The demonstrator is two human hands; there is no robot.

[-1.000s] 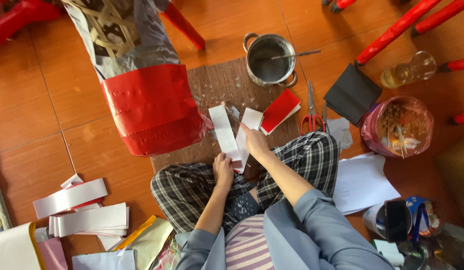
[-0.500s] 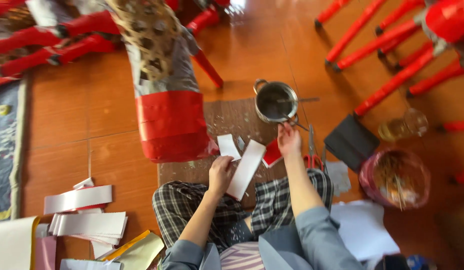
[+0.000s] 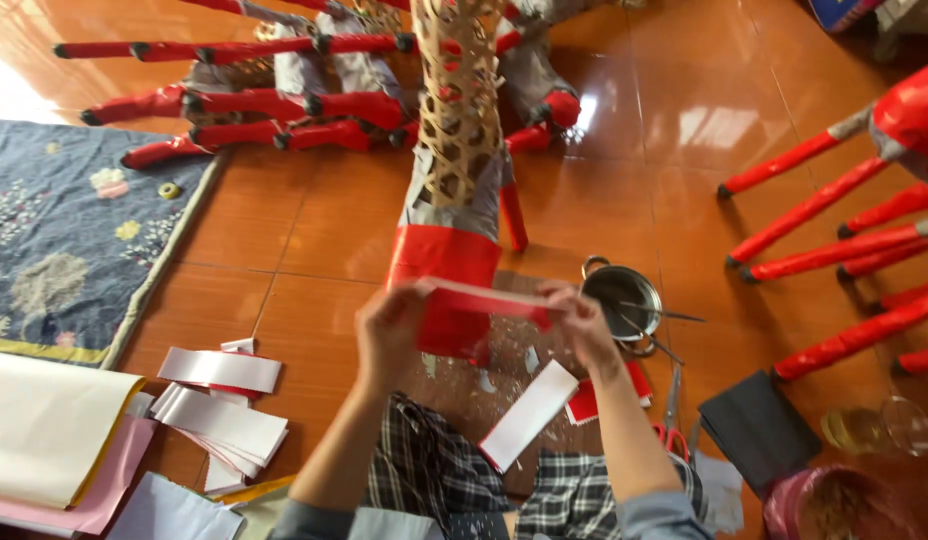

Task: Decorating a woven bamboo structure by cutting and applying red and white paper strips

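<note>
Two hands, one red strip held level

Two hands stretch a red paper strip between them, lifted in front of the woven bamboo frame. The left hand pinches the strip's left end and the right hand pinches its right end, each closed narrowly on the paper. To do this well, the person would want to keep the strip taut and level, line its long edge up with the red band already wrapping the frame's lower end, and press from the middle outward so it lies without wrinkles; that is a judgement from how the strip hangs now.

The strip is long and narrow, red on one face with a pale edge along its top, and slightly bowed. It hangs above the floor, just in front of the red band and over the brown mat.

A white strip lies across the person's checked lap. A metal pot with a brush in it stands just right of the right hand, red-handled scissors lie near it, and a stack of cut strips sits to the left.
</note>
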